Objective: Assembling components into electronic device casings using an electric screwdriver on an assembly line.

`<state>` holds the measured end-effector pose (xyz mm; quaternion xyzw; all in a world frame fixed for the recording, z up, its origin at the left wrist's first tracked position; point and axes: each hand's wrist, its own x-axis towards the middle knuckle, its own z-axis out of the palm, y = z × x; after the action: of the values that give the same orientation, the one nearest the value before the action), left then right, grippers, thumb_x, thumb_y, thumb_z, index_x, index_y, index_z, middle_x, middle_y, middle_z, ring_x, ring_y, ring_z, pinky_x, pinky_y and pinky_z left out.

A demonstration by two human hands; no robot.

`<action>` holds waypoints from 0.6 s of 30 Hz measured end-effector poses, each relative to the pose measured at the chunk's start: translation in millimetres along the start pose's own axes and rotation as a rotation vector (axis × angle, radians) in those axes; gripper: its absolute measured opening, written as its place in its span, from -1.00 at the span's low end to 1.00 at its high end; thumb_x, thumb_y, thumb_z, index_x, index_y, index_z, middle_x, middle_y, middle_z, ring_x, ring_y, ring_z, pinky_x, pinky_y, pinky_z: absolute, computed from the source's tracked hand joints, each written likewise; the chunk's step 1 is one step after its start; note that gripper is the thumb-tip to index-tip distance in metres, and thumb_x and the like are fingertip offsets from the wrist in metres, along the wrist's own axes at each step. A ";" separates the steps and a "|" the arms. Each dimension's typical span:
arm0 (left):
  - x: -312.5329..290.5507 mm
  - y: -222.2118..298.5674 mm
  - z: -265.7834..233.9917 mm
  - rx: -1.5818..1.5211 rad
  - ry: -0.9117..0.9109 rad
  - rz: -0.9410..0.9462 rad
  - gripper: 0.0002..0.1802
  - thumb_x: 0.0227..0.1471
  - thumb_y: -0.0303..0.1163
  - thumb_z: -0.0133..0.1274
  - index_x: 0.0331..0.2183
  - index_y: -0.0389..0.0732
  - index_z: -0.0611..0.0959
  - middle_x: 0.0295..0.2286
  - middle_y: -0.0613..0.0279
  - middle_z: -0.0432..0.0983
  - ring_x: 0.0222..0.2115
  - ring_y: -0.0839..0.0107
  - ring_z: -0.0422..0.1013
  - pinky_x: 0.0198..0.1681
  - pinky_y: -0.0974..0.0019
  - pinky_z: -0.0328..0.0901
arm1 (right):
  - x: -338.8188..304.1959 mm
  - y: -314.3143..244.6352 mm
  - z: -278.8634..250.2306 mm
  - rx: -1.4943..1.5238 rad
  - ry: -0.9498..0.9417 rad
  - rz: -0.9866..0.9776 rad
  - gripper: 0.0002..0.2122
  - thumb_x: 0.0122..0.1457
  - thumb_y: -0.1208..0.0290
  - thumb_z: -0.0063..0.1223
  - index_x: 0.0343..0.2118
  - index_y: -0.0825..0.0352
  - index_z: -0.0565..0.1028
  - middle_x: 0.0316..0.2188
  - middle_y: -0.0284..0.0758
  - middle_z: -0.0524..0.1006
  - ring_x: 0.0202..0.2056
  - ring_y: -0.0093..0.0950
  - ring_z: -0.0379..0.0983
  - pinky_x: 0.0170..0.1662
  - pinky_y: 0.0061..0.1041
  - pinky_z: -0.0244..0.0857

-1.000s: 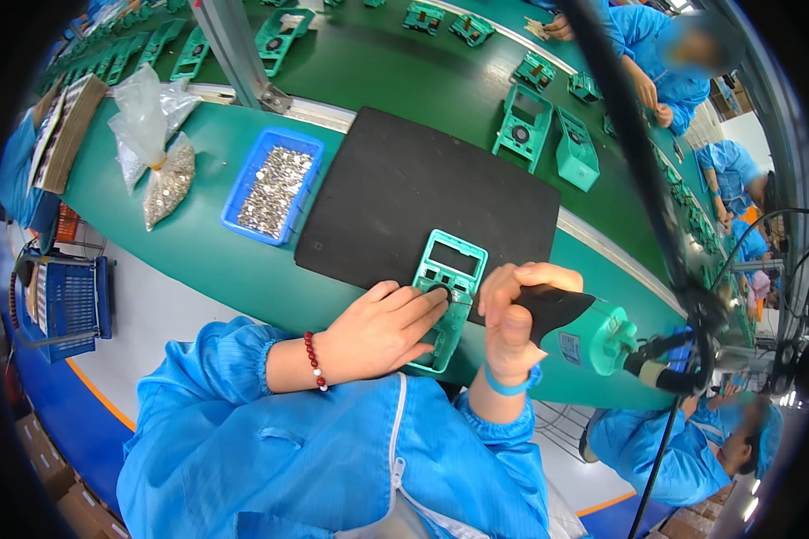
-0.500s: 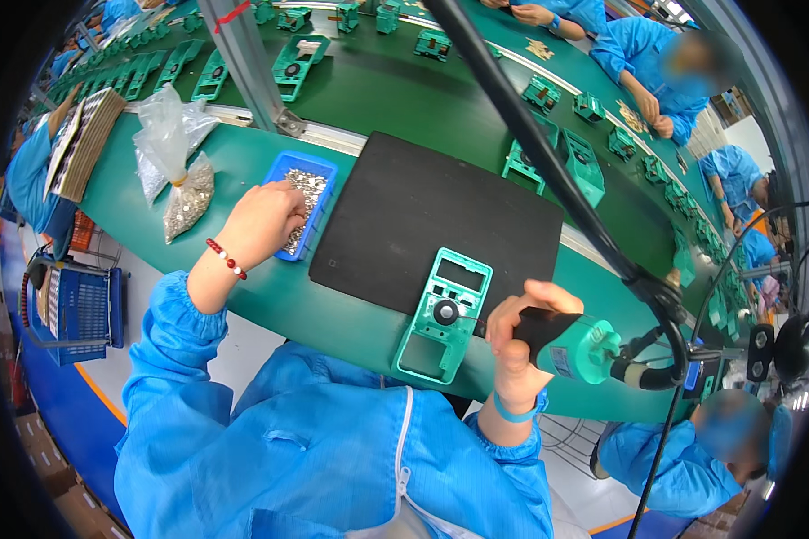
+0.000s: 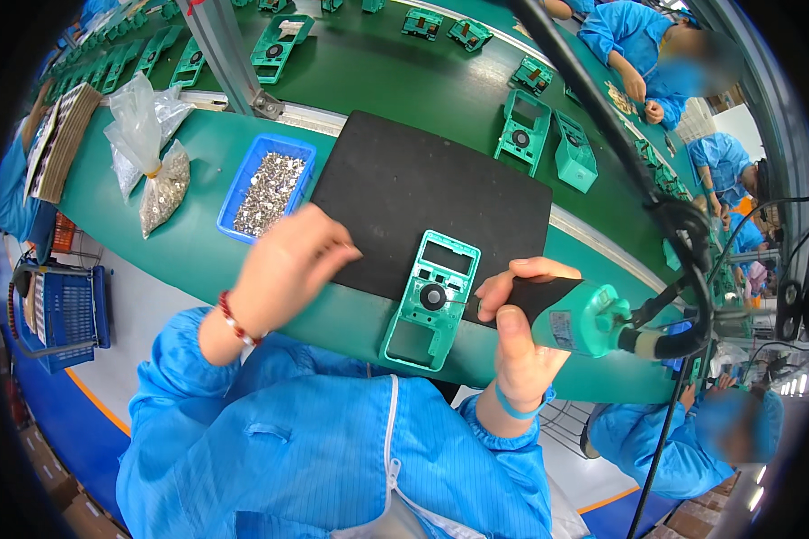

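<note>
"Green worktop is filling the near side of the station, and a darker green line surface is running beyond it. What are the hands doing?"

"Right hand is grasping a black-and-green power driver, holding it tilted on its side with the front end facing left. Left hand is hovering between the blue bin and the green housing, fingers curling in toward the thumb."

"Is the left hand gripping a part?"

"I cannot tell; the fingertips are showing too small and blurred to judge."

"Where is the green housing lying?"

"Directly in front of the wearer, just left of the power driver. Its far end is overlapping the black mat; its near end is extending over the worktop. A round black disc is sitting near its middle, between rectangular openings. Whether the driver's tip is touching it, I cannot tell."

"And further out?"

"The blue bin is holding small silvery parts, just left of the mat. Clear plastic bags are lying farther left. More green housings are resting on the line surface past the mat. Across the line, at far right, a co-worker in blue is working bare-handed."
</note>
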<state>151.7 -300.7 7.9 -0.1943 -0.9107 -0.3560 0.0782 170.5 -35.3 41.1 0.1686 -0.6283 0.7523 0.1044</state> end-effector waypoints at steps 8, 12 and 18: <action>-12.8 35.5 67.4 -0.059 -0.027 0.292 -0.82 -0.04 -0.41 0.23 -0.32 -0.15 0.60 -0.39 0.33 0.42 -0.34 0.36 0.38 -0.22 0.27 0.21 | -0.8 -1.7 22.4 0.106 0.042 0.054 -0.64 0.17 0.23 0.23 -0.19 0.38 0.35 -0.64 -0.37 0.36 -0.64 -0.59 0.24 -0.52 -0.51 0.23; -12.9 32.4 77.0 0.054 -0.024 0.376 -0.75 -0.07 -0.32 0.27 -0.33 -0.16 0.60 -0.41 0.32 0.38 -0.35 0.37 0.36 -0.21 0.28 0.22 | -6.2 6.2 18.8 0.107 0.000 -0.003 -0.64 0.17 0.20 0.25 -0.25 0.36 0.34 -0.66 -0.37 0.36 -0.66 -0.60 0.25 -0.57 -0.53 0.20; -11.4 37.8 72.8 0.000 -0.017 0.391 -0.68 -0.08 -0.30 0.27 -0.26 -0.21 0.60 -0.42 0.31 0.37 -0.37 0.38 0.36 -0.21 0.28 0.22 | -11.3 5.3 21.4 0.027 -0.007 0.016 -0.63 0.17 0.20 0.27 -0.25 0.36 0.34 -0.66 -0.36 0.37 -0.67 -0.59 0.27 -0.58 -0.54 0.20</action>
<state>177.3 -229.3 -25.4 -0.3704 -0.8563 -0.3323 0.1383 181.6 -56.6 35.2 0.1675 -0.6197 0.7610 0.0937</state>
